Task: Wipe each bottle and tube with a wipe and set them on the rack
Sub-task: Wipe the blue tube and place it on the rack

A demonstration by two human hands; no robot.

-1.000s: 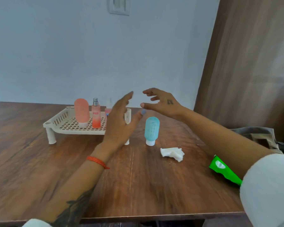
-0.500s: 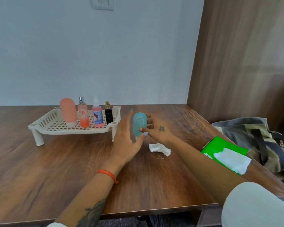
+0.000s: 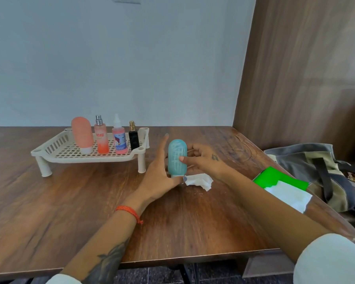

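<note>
The right hand has its grip curled round an upright, ribbed teal tube, cap down on the tabletop; the left hand, beside that grip, lies slack-fingered.

Glossy wood-grain table — matt plastic rack, crumpled paper wipe.

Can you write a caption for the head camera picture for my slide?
Right hand grips the blue tube beside a crumpled wipe, while four bottles stand on the rack.
</note>
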